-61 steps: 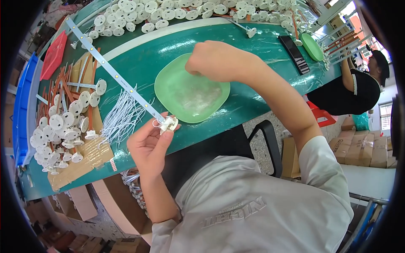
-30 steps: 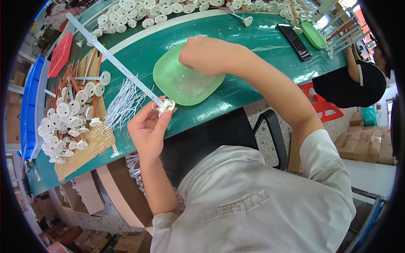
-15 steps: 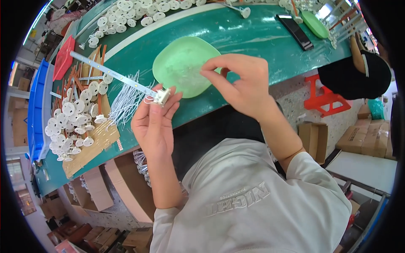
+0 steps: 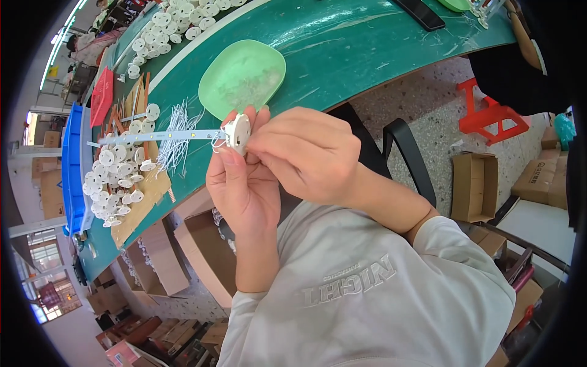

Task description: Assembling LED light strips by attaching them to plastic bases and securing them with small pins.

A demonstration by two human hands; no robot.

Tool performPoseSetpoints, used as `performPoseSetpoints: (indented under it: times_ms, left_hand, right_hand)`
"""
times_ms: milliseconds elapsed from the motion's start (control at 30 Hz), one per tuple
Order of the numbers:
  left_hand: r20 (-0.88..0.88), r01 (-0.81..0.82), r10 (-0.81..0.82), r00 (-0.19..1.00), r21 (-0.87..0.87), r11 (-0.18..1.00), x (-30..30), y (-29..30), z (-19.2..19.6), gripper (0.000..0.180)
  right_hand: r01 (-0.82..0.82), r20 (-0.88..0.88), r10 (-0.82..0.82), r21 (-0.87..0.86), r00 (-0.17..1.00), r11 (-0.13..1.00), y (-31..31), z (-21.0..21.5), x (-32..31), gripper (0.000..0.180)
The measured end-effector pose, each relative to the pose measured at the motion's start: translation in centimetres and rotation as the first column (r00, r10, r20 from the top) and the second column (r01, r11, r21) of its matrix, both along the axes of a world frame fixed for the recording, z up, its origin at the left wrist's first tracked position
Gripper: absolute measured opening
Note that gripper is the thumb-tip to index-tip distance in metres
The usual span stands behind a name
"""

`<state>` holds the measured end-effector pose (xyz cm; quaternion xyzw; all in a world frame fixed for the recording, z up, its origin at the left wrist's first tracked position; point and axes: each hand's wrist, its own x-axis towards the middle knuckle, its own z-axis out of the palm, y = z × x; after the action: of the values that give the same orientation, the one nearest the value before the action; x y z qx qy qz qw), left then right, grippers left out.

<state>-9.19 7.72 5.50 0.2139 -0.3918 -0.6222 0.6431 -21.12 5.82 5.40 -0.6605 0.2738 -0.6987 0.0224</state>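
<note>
My left hand [image 4: 246, 196] is closed on an LED strip [image 4: 165, 135] at its end, where a round white cap [image 4: 240, 133] is fitted; thin white wire loops beside the cap. The strip points left, above the table. My right hand [image 4: 312, 156] has its fingertips pinched together against the slotted face of the cap. Whatever sits between those fingertips is too small or hidden to make out. Just beyond both hands lies a light green dish [image 4: 211, 70] with small clear pieces [image 4: 260, 85] in it.
Left of my hands lie a bundle of white wires [image 4: 177, 140] and a heap of capped strips [image 4: 116, 174] on cardboard [image 4: 145, 205]. A blue tray [image 4: 74, 165] and red basket [image 4: 103, 98] stand farther left. A black phone [image 4: 422, 13], red stool [image 4: 489, 116] and black armrest [image 4: 408, 150] are rightward.
My right hand has come down from over the dish to the cap. My left hand has turned the cap's face toward it, and the strip now lies more level. The view has shifted.
</note>
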Motion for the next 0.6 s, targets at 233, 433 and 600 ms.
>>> performPoseSetpoints:
  times_ms: [233, 433, 600]
  left_hand:
    - [0.005, 0.085, -0.085, 0.996, -0.030, 0.996, 1.2, 1.3, 0.1, 0.050]
    - [-0.083, 0.162, -0.167, 0.983, -0.063, 0.985, 1.1, 3.0, -0.1, 0.064]
    - [-0.100, 0.094, -0.102, 0.990, -0.088, 0.992, 0.3, 3.2, -0.6, 0.065]
  right_hand:
    - [-0.196, -0.117, 0.193, -0.016, 0.974, 0.981, 1.2, 0.8, -2.3, 0.021]
    - [-0.157, -0.102, 0.146, -0.106, 0.984, 0.982, 2.3, 0.5, -2.2, 0.024]
    - [0.017, -0.138, -0.048, -0.218, 0.989, 0.976, 2.2, 0.1, -1.1, 0.019]
